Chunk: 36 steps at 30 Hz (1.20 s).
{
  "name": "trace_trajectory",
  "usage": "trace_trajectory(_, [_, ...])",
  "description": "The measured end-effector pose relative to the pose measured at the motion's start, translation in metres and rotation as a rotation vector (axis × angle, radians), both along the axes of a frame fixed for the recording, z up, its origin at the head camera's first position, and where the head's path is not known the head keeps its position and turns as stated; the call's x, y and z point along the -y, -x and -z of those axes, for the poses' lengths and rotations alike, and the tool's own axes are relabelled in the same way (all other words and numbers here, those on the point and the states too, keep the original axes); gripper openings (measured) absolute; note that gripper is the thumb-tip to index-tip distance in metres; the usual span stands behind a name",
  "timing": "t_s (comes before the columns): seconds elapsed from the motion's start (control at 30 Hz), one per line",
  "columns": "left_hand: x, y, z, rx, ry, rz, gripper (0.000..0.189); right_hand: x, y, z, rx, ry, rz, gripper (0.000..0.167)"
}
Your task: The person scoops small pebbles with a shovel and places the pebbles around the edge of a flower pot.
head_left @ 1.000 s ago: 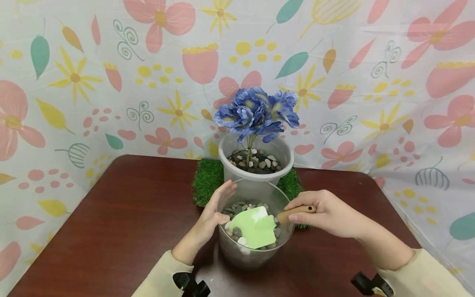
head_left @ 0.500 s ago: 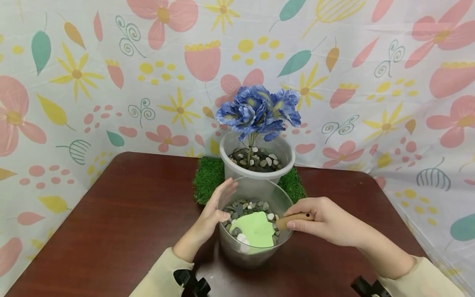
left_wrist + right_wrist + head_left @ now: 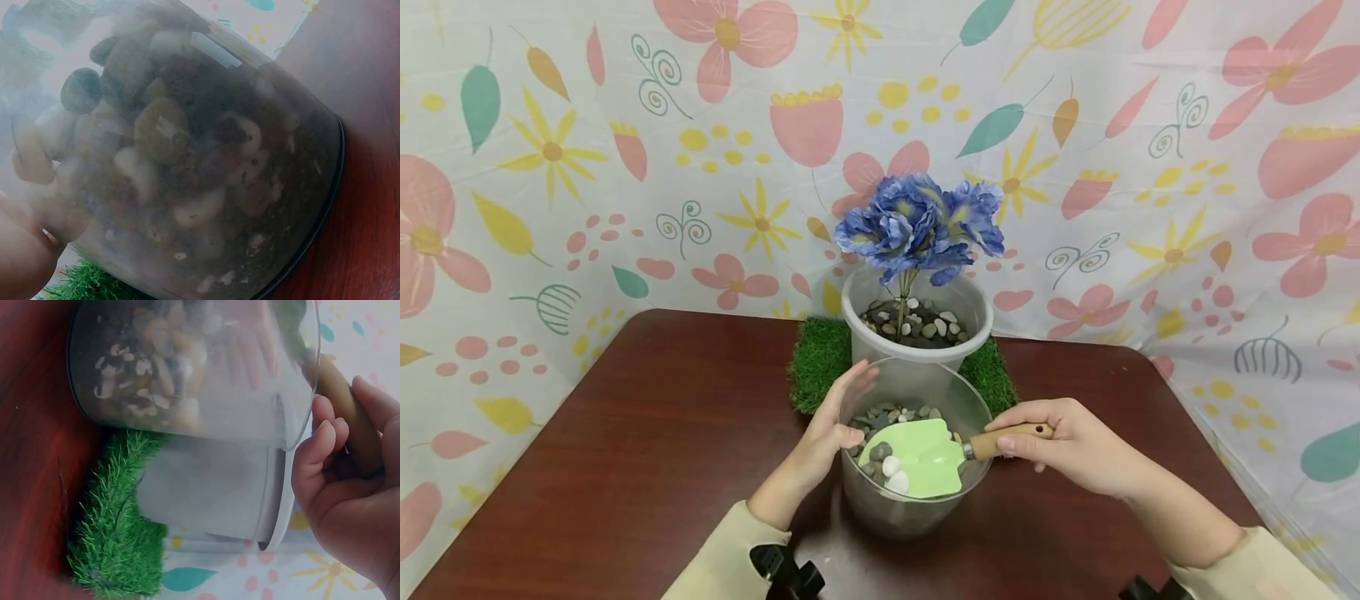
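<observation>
A garden trowel with a light green blade and wooden handle lies inside a clear plastic bucket. Grey and white stones rest on the left part of its blade. My right hand pinches the wooden handle beside the bucket's right rim. My left hand holds the bucket's left side, thumb near the rim and fingers round the far side. Through the bucket's wall, pebbles and darker bits show in the left wrist view. Part of the blade's underside is hidden.
Right behind the bucket, a white flowerpot with blue flowers and pebbles stands on an artificial grass mat. The brown table extends to both sides. A flower-printed cloth hangs behind.
The trowel has risen and shifted slightly right in the bucket, with more of its blade and metal neck showing and stones on it. My left hand stays at the bucket's side.
</observation>
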<state>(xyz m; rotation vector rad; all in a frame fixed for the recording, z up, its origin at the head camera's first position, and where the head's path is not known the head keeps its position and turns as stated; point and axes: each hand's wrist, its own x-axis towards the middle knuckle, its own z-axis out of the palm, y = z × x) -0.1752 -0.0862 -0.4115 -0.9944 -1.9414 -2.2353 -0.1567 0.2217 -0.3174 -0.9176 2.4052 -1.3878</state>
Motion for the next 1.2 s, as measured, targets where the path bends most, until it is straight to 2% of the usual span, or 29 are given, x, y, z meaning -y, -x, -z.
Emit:
trace_trajectory(0.27, [0.000, 0.000, 0.000, -0.015, 0.003, -0.005, 0.082, -0.002, 0.001, 0.001, 0.091, 0.051, -0.006, 0.020])
trace_trajectory(0.87, [0.000, 0.000, 0.001, -0.025, 0.005, -0.009, 0.082, -0.005, 0.001, 0.007, 0.082, 0.087, 0.048, 0.019])
trace_trajectory(1.2, [0.000, -0.001, 0.001, -0.020, 0.007, -0.009, 0.082, -0.005, 0.001, 0.011, 0.082, 0.159, 0.067, 0.019])
